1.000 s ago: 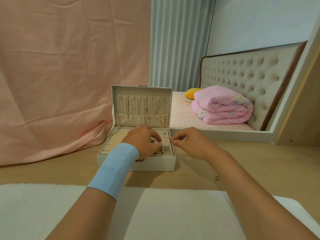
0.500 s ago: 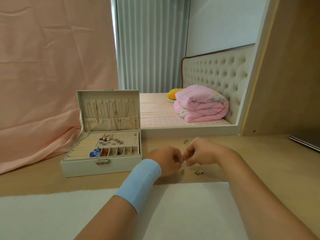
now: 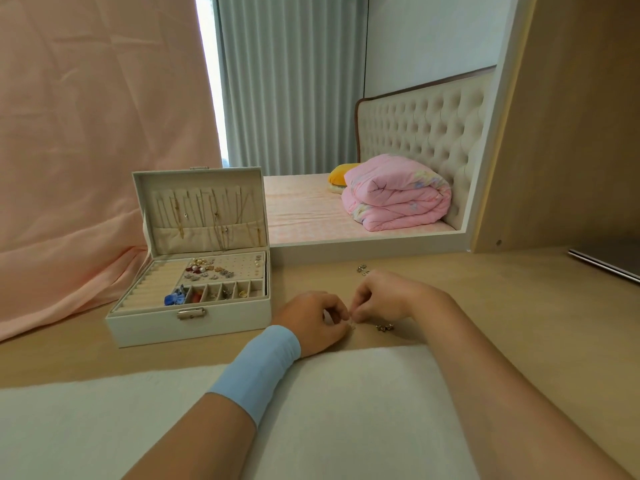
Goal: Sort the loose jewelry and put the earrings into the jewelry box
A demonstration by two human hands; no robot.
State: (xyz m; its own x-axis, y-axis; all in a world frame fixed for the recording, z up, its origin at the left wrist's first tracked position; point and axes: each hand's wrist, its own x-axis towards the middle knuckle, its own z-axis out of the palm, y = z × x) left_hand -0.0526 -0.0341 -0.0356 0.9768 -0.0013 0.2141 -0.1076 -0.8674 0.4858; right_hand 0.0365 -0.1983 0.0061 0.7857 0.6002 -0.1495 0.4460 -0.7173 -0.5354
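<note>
A: How is the earring (image 3: 352, 326) expected to handle?

B: It is judged to be very light, stiff and smooth, so it could easily be flicked away or dropped. Any thin post or hook on it might be bent if it were squeezed hard. It would best be taken by its body, between a thumb tip and a forefinger tip, with little pressure.

A: Where is it found relative to the fingers?

B: It is seen as a small glint where the fingertips of the left hand (image 3: 313, 325) and the right hand (image 3: 384, 299) meet. That point is low over the desk (image 3: 519, 306), just beyond the far edge of the white mat (image 3: 346, 393). The fingers of both hands are curled in narrowly and appear to be pinched on it from opposite sides. Which part is gripped by which hand cannot be told, since the piece is too small.

A: What else is laid out?

B: A loose cluster (image 3: 384, 327) lies on the desk just right of the fingertips, near the mat's far edge. A second cluster (image 3: 362, 269) is seen beyond the right hand, towards the desk's far edge. The jewelry box (image 3: 188, 327) stands open to the left, apart from both hands, with studs set in its panel.
</note>
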